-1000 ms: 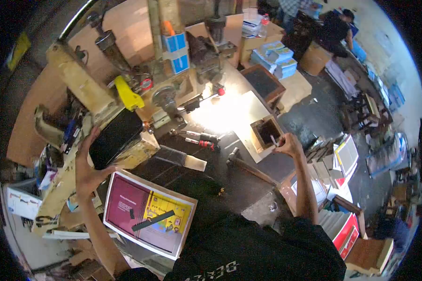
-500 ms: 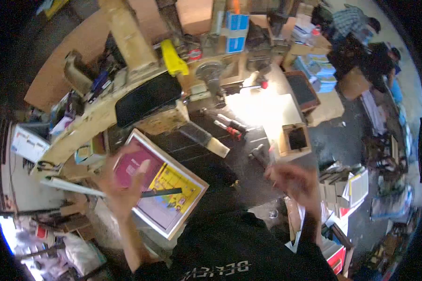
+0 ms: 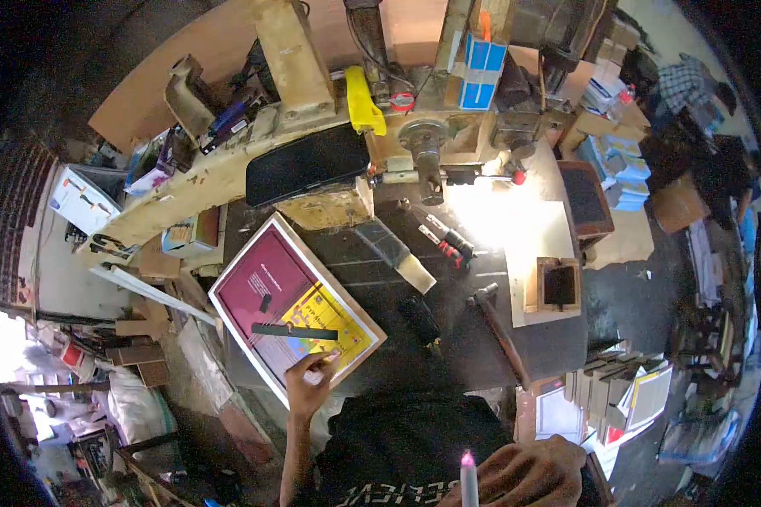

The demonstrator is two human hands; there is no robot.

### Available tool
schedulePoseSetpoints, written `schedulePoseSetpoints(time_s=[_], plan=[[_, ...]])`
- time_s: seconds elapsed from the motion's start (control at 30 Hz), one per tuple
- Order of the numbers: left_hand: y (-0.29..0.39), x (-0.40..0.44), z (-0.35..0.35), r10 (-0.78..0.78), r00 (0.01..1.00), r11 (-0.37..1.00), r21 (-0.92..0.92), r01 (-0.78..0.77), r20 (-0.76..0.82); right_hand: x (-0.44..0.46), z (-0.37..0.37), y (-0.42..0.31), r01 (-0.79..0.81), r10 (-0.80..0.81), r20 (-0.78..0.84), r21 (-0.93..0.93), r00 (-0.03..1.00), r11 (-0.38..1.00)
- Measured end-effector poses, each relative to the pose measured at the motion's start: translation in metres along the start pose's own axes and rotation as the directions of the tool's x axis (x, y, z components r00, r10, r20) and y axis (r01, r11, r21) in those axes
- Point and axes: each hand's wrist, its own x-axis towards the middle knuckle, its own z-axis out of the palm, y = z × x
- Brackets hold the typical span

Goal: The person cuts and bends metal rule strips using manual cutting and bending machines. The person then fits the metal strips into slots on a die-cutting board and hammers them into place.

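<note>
In front of me to the left lies a stack of printed sheets (image 3: 254, 262), maroon and yellow with a white border, turned at an angle on the dark table. On it rest a dark flat strip (image 3: 292, 331) and a small black piece (image 3: 265, 302). My left hand (image 3: 307, 389) is at the stack's lower edge, fingers curled together; what they hold, if anything, I cannot make out. Close to my chest, my right hand (image 3: 528, 475) is closed around a white pen (image 3: 470, 483) with a pink tip, pointing up.
A hammer (image 3: 500, 336) and a dark-handled tool (image 3: 418, 321) lie on the table. Behind them are red-and-black pens (image 3: 448, 241), a wooden block (image 3: 402, 258) and a square wooden holder (image 3: 558, 287). A black phone (image 3: 307, 165) leans on the ledge. Books (image 3: 621, 393) are stacked at right.
My left hand has moved from over the sheets to their lower edge. My right hand has come back from above the table to my chest, with the pen now visible. The view has shifted.
</note>
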Motion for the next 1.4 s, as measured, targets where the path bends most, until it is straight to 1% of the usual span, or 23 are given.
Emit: schedulePoseSetpoints(time_s=[0.07, 0.13, 0.17, 0.27, 0.43, 0.57, 0.6, 0.67, 0.73, 0.8, 0.83, 0.9, 0.93, 1.0, 1.03, 1.1, 1.13, 1.17, 1.23, 1.27, 1.3, 1.37, 1.4], plan=[[-0.046, -0.028, 0.0, -0.097, 0.958, 0.993, 0.044, 0.113, -0.269, 0.001, -0.008, -0.001, -0.001, 0.001, -0.014, -0.008, 1.0, 1.0], [-0.103, -0.061, -0.007, -0.112, 0.877, 0.988, 0.043, 0.15, -0.467, 0.002, -0.016, -0.003, -0.006, 0.006, -0.033, -0.011, 0.999, 1.0], [-0.118, -0.075, -0.003, -0.135, 0.785, 0.988, -0.025, 0.15, -0.605, 0.002, -0.02, -0.003, -0.008, 0.008, -0.045, -0.014, 0.999, 1.0], [-0.151, -0.123, -0.008, -0.29, 0.662, 0.936, -0.063, 0.345, -0.691, 0.002, -0.032, -0.004, -0.01, 0.008, -0.087, -0.023, 0.996, 1.0], [-0.184, -0.189, 0.002, -0.54, 0.606, 0.781, -0.081, 0.619, -0.584, -0.006, -0.043, -0.011, -0.005, -0.002, -0.152, -0.041, 0.988, 0.999], [-0.195, -0.212, 0.014, -0.667, 0.621, 0.693, -0.035, 0.721, -0.412, -0.003, -0.052, -0.014, -0.023, -0.014, -0.286, -0.126, 0.958, 0.992], [-0.199, -0.21, 0.013, -0.673, 0.634, 0.691, -0.02, 0.722, -0.382, 0.005, -0.062, -0.013, -0.078, -0.011, -0.42, -0.194, 0.908, 0.978], [-0.203, -0.207, 0.018, -0.696, 0.646, 0.681, -0.005, 0.732, -0.315, 0.03, -0.106, -0.003, -0.303, 0.009, -0.736, -0.267, 0.676, 0.915], [-0.206, -0.201, 0.022, -0.708, 0.655, 0.679, 0.004, 0.734, -0.265, 0.05, -0.183, 0.012, -0.506, 0.014, -0.838, -0.316, 0.546, 0.803], [-0.208, -0.194, 0.024, -0.715, 0.66, 0.678, 0.002, 0.735, -0.231, 0.045, -0.247, 0.042, -0.599, -0.063, -0.74, -0.589, 0.67, 0.543], [-0.213, -0.194, 0.024, -0.712, 0.667, 0.683, 0.005, 0.731, -0.219, 0.042, -0.268, 0.056, -0.605, -0.064, -0.743, -0.589, 0.667, 0.536], [-0.211, -0.189, 0.023, -0.717, 0.668, 0.68, 0.01, 0.733, -0.2, 0.039, -0.296, 0.079, -0.63, 0.009, -0.677, -0.682, 0.736, 0.372], [-0.213, -0.188, 0.023, -0.72, 0.666, 0.677, 0.012, 0.736, -0.198, 0.042, -0.3, 0.085, -0.631, 0.008, -0.676, -0.683, 0.736, 0.369], [-0.214, -0.189, 0.025, -0.73, 0.658, 0.668, 0.011, 0.744, -0.186, 0.048, -0.307, 0.098, -0.807, 0.188, -0.821, -0.44, 0.539, 0.393], [-0.215, -0.189, 0.024, -0.731, 0.657, 0.668, 0.007, 0.744, -0.184, 0.044, -0.315, 0.112, -0.807, 0.187, -0.82, -0.443, 0.541, 0.391], [-0.217, -0.19, 0.025, -0.737, 0.652, 0.662, 0.008, 0.75, -0.177, 0.036, -0.321, 0.131, -0.687, -0.122, -0.691, -0.722, 0.712, 0.082], [-0.217, -0.192, 0.024, -0.738, 0.652, 0.661, 0.007, 0.75, -0.175, 0.035, -0.318, 0.136, -0.667, -0.218, -0.653, -0.745, 0.725, 0.013], [-0.218, -0.193, 0.025, -0.742, 0.65, 0.657, 0.012, 0.754, -0.165, 0.036, -0.319, 0.14, -0.667, -0.217, -0.653, -0.745, 0.726, 0.013], [-0.218, -0.194, 0.025, -0.745, 0.648, 0.654, 0.016, 0.756, -0.16, 0.041, -0.323, 0.145, -0.761, -0.174, -0.755, -0.647, 0.632, 0.044], [-0.218, -0.195, 0.026, -0.745, 0.649, 0.655, 0.017, 0.755, -0.153, 0.047, -0.333, 0.148, -0.815, -0.058, -0.826, -0.563, 0.561, 0.136], [-0.217, -0.195, 0.026, -0.747, 0.648, 0.653, 0.016, 0.757, -0.148, 0.055, -0.325, 0.135, -0.816, -0.059, -0.827, -0.562, 0.56, 0.136], [-0.217, -0.198, 0.027, -0.748, 0.648, 0.653, 0.014, 0.757, -0.146, 0.076, -0.291, 0.098, -0.869, 0.256, -0.852, -0.365, 0.456, 0.335], [-0.216, -0.201, 0.029, -0.749, 0.647, 0.653, 0.009, 0.758, -0.146, 0.066, -0.297, 0.125, -0.821, -0.046, -0.877, -0.465, 0.478, 0.331]])
